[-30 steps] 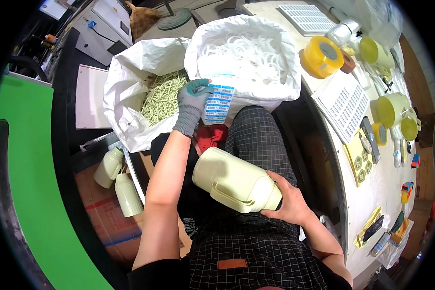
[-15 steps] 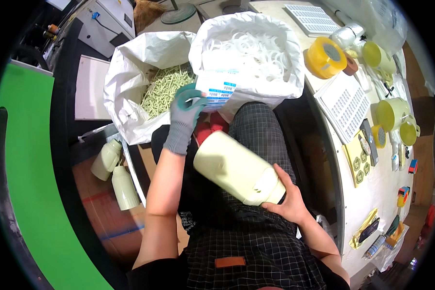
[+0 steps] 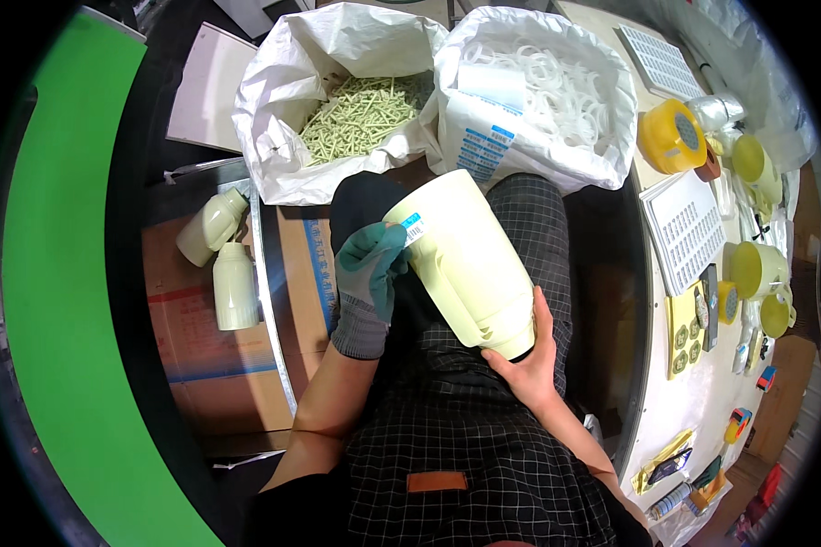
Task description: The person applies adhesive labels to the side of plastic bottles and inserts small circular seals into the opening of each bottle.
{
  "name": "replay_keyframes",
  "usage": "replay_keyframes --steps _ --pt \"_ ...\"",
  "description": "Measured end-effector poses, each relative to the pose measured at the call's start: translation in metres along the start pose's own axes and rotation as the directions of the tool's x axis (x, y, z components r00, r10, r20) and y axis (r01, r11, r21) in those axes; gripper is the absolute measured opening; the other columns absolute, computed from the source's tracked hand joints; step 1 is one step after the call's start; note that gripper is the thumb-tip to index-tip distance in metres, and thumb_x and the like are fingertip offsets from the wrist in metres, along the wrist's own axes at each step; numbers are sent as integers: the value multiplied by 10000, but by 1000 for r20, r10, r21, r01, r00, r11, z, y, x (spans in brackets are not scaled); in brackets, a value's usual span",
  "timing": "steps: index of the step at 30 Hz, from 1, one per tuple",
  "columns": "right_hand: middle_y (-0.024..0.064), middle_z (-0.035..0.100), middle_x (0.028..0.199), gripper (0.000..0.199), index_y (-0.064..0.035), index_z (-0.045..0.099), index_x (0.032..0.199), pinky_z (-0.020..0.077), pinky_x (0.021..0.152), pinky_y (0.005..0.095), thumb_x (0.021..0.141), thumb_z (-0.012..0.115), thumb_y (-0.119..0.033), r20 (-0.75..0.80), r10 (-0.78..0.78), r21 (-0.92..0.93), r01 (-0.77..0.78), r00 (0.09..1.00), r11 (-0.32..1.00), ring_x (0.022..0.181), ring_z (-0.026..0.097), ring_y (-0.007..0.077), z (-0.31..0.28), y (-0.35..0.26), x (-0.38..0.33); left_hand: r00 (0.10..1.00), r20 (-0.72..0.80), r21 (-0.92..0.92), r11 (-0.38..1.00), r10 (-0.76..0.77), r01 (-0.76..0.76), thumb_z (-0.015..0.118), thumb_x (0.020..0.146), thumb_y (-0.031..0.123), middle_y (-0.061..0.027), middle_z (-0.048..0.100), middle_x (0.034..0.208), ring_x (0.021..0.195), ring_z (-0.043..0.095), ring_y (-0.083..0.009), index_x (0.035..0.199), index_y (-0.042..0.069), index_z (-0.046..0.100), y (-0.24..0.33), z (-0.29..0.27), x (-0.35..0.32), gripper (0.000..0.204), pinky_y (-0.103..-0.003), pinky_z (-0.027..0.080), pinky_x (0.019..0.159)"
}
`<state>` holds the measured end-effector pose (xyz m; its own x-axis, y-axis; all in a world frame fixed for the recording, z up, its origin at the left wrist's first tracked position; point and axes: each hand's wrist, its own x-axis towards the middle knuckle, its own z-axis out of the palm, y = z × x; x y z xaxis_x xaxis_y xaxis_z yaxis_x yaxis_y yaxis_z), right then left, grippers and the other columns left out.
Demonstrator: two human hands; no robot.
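A pale yellow-green plastic jug body (image 3: pixel 472 260) lies slanted over my lap, its wide end up and to the left. My bare right hand (image 3: pixel 531 365) grips its narrower neck end, thumb and fingers around the sides. Wearing a grey-and-teal glove, my left hand (image 3: pixel 371 264) pinches a small blue-and-white sticker (image 3: pixel 412 228) against the jug's side near the wide end. Whether the sticker is fully stuck down I cannot tell. A sheet of blue-printed stickers (image 3: pixel 483 148) hangs on the front of the right white bag.
Ahead stand two white woven bags, one with pale green sticks (image 3: pixel 360 118), one with translucent white rings (image 3: pixel 556 91). Two similar jug bodies (image 3: pixel 235 287) lie on cardboard at left. The right-hand table (image 3: pixel 611 438) bears yellow tape rolls (image 3: pixel 671 137), printed sheets (image 3: pixel 684 228) and yellow-green cups (image 3: pixel 759 269).
My left hand has come from the sticker sheet to the jug's side, now with a sticker in its fingers. The jug is turned more upright, and the whole view has shifted.
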<state>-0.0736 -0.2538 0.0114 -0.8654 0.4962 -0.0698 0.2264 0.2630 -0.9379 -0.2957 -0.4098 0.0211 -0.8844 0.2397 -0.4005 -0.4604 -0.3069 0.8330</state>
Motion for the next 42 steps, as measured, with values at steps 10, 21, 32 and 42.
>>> replay_keyframes --steps 10,21,32,42 --pt "271 503 1547 1195 17 257 1636 461 1170 476 682 960 -134 -28 -57 -201 51 998 978 1407 555 385 10 6 -9 976 35 335 918 213 -213 890 848 101 -9 687 854 681 605 -96 1039 37 716 0 -10 13 266 -236 512 648" --pt "271 461 1587 858 -9 366 1615 481 1120 455 986 663 -511 23 -467 -47 468 884 883 1392 542 460 -101 -75 71 893 449 572 761 20 -305 436 1136 253 -181 543 1523 1384 530 -258 1546 -35 455 -32 -44 -25 501 -393 413 1169" --pt "209 761 1161 394 -52 764 1217 544 1003 476 950 704 -335 -67 -185 -127 176 980 976 1093 713 397 -24 -14 141 412 904 426 -138 117 -894 699 950 241 -259 418 1606 1490 357 -474 1421 15 578 -22 34 -63 536 -574 317 1204" --pt "119 686 977 90 -55 704 925 564 816 459 848 660 -74 -524 -412 -847 -405 746 343 950 661 340 -317 132 16 380 925 374 -134 -19 -918 769 859 241 -178 563 1460 1406 456 -427 1273 62 655 -2 57 -17 465 -603 328 1187"
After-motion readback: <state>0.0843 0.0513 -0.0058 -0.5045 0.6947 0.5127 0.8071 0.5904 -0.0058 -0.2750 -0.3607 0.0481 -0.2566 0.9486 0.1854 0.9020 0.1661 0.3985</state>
